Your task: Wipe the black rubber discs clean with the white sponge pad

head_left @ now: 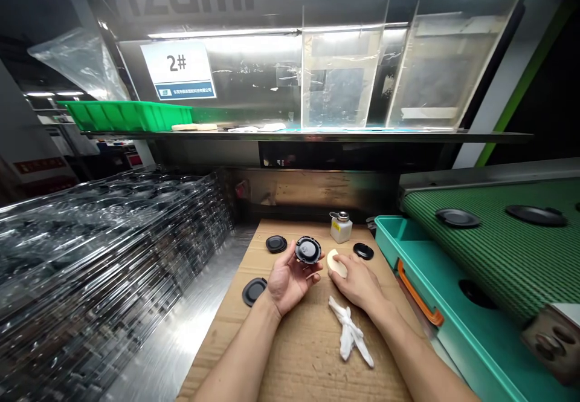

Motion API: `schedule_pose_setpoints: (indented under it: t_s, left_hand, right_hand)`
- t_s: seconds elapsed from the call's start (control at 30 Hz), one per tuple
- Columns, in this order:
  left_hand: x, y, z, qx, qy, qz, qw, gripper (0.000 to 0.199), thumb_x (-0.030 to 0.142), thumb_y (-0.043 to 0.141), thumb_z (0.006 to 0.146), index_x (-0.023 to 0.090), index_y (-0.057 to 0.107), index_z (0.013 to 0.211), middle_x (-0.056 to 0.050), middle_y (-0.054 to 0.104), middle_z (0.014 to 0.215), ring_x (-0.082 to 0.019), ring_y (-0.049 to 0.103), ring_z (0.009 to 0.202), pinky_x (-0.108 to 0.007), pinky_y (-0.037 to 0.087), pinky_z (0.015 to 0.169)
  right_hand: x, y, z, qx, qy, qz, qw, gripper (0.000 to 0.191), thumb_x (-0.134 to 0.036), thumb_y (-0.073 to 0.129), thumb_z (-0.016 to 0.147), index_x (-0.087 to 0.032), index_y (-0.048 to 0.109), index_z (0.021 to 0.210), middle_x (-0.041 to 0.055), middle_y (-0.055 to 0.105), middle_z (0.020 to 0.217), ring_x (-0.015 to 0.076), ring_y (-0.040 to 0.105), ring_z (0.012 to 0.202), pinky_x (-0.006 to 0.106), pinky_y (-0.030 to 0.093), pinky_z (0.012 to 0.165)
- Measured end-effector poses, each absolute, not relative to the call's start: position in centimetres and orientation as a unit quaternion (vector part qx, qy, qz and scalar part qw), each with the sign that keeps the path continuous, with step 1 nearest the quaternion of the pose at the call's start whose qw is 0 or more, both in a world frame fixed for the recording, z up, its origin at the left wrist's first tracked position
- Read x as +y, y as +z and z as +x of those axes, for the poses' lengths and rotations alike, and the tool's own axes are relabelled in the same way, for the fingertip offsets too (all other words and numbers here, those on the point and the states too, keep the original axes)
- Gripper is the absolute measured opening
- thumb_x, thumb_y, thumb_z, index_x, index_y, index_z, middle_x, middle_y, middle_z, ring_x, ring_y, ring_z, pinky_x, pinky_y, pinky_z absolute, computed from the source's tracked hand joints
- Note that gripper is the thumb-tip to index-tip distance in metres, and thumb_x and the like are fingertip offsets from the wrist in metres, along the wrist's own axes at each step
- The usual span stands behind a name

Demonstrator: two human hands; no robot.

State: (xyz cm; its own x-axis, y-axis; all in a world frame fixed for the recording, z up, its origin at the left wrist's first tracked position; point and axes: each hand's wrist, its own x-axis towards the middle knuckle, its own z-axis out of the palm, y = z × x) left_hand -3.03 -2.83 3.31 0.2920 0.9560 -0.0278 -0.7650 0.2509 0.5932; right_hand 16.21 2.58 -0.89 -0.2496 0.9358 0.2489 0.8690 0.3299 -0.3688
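My left hand point(292, 281) holds a round black plastic part point(308, 249) between thumb and fingers, its ribbed inner side turned toward me. My right hand point(357, 278) is closed on a cream-coloured, rounded pad point(336, 263), low over the cardboard sheet point(299, 353); whether the pad touches the cardboard I cannot tell. Three more black parts lie on the cardboard: one point(276, 244) behind my left hand, one point(254, 291) left of my wrist, one point(363, 251) beyond my right hand. A crumpled white cloth point(350, 332) lies between my forearms.
A small white bottle with a metal cap point(341, 228) stands at the back. Stacked clear plastic trays point(113, 220) fill the left. To the right are a teal bin point(457, 293) with an orange handle and a green conveyor belt point(498, 251) carrying black parts. A shelf point(312, 137) crosses above.
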Motion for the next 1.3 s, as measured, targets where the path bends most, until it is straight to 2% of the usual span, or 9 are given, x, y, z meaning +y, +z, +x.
schedule_pose_setpoints:
  t_s: [0.33,0.9,0.97,1.03,1.1,1.17,1.3]
  left_hand:
    - [-3.1,3.4,-2.8,0.197,0.555,0.258,0.766,0.047,0.055,0.048,0.089,0.014,0.064,0.105,-0.016,0.067,0.108,-0.021,0.065,0.084,-0.031,0.047,0.070]
    - [-3.0,3.3,-2.5,0.219,0.548,0.307,0.746,0.049,0.055,0.051,0.086,0.013,0.061,0.111,-0.018,0.063,0.115,-0.022,0.064,0.088,-0.032,0.047,0.074]
    - [-2.9,2.9,-2.3,0.301,0.564,0.372,0.673,0.052,0.053,0.058,0.083,0.015,0.056,0.119,-0.016,0.061,0.119,-0.022,0.063,0.094,-0.033,0.047,0.080]
    - [-2.9,2.0,-2.2,0.430,0.554,0.487,0.520,0.060,0.047,0.070,0.074,0.018,0.054,0.125,-0.014,0.060,0.122,-0.025,0.059,0.103,-0.036,0.045,0.089]
    - [-3.0,0.9,-2.0,0.535,0.479,0.611,0.333,0.063,0.039,0.077,0.065,0.021,0.056,0.123,-0.012,0.060,0.122,-0.028,0.054,0.112,-0.041,0.039,0.099]
    - [-3.1,0.1,-1.8,0.578,0.386,0.687,0.209,0.061,0.036,0.075,0.065,0.023,0.058,0.122,-0.010,0.060,0.122,-0.031,0.050,0.117,-0.043,0.035,0.104]
    - [-3.4,0.8,-1.8,0.605,0.342,0.704,0.147,0.066,0.037,0.069,0.071,0.022,0.050,0.132,-0.009,0.061,0.124,-0.030,0.052,0.114,-0.042,0.042,0.099]
  right_hand:
    - [2.3,-0.7,16.3,-0.786,0.080,-0.576,0.209,0.038,-0.050,0.049,0.088,-0.030,0.060,0.117,0.0044,0.054,0.098,0.0217,0.054,0.096,0.029,0.034,0.073]
    - [2.5,-0.8,16.3,-0.785,0.082,-0.579,0.203,0.038,-0.051,0.048,0.087,-0.032,0.059,0.118,0.0046,0.056,0.101,0.0230,0.054,0.100,0.030,0.036,0.077]
    - [2.5,-0.8,16.3,-0.787,0.080,-0.577,0.204,0.038,-0.050,0.048,0.087,-0.031,0.059,0.118,0.0045,0.056,0.100,0.0229,0.054,0.100,0.030,0.036,0.078]
    - [2.5,-0.9,16.3,-0.787,0.078,-0.576,0.205,0.038,-0.049,0.049,0.087,-0.030,0.059,0.119,0.0048,0.056,0.101,0.0229,0.054,0.101,0.030,0.037,0.079]
    - [2.5,-1.0,16.3,-0.786,0.080,-0.578,0.205,0.040,-0.048,0.050,0.087,-0.029,0.059,0.120,0.0055,0.057,0.104,0.0232,0.055,0.101,0.031,0.038,0.080]
    - [2.5,-1.2,16.3,-0.785,0.082,-0.580,0.202,0.041,-0.048,0.050,0.087,-0.029,0.058,0.121,0.0060,0.057,0.104,0.0235,0.056,0.102,0.031,0.038,0.081]
    - [2.6,-1.4,16.4,-0.789,0.080,-0.575,0.204,0.040,-0.048,0.049,0.087,-0.028,0.060,0.120,0.0068,0.058,0.105,0.0243,0.056,0.103,0.032,0.039,0.083]
